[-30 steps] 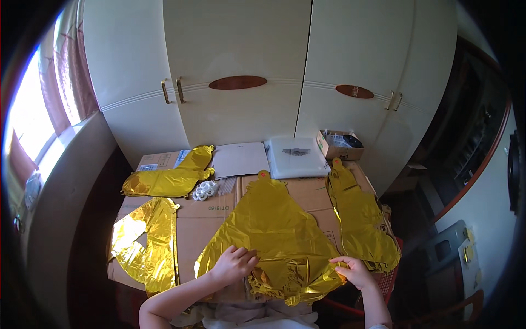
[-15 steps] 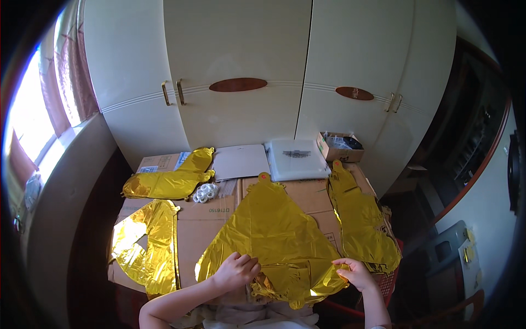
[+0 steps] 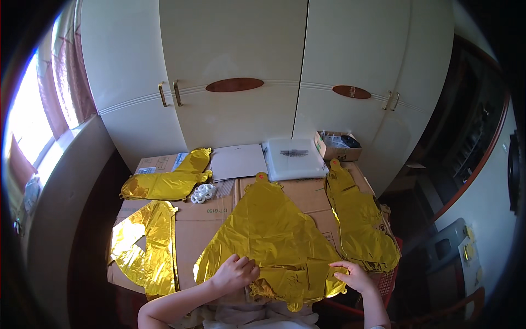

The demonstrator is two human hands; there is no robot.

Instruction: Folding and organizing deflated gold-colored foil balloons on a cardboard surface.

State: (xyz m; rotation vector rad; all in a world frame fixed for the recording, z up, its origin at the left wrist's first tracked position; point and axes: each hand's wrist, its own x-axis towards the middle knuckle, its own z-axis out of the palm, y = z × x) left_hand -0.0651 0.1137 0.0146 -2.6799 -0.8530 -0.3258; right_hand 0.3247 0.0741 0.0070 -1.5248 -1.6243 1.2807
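Wardrobe: white wardrobe [image 3: 241, 66] with brass handles and oval brown plates, filling the scene from 10 to 2 o'clock behind the work surface.
Work surface: flattened cardboard [image 3: 203, 219] spread at centre, bearing everything below.
Central balloon: large triangular gold foil balloon [image 3: 271, 230], deflated and flat, tip toward 12 o'clock, lower edge folded and crumpled toward 6 o'clock; it lies directly ahead of both hands, its near edge under them.
Right balloon: long gold foil balloon [image 3: 359, 222] at 3 o'clock of the central one, just beside it, running from 12 to 5 o'clock.
Left balloon: gold foil balloon [image 3: 145, 247] at 9 o'clock, well apart from the central one.
Far balloon: gold foil balloon [image 3: 170, 181] at 10 o'clock, near the cardboard's back edge.
Clear packet: flat transparent plastic packet [image 3: 293, 159] at 12 o'clock, beyond the central balloon's tip.
White sheet: flat white sheet [image 3: 238, 162] just left of the clear packet.
Small box: open cardboard box [image 3: 337, 145] at 1 o'clock, beside the packet.
Left hand: left hand [image 3: 236, 272] at 7 o'clock of the central balloon, fingers curled, pinching its lower left fold.
Right hand: right hand [image 3: 356, 276] at 5 o'clock, fingers narrowed on the balloon's lower right corner.
White rings: small cluster of white rings [image 3: 203, 193] between the far balloon and the central one.
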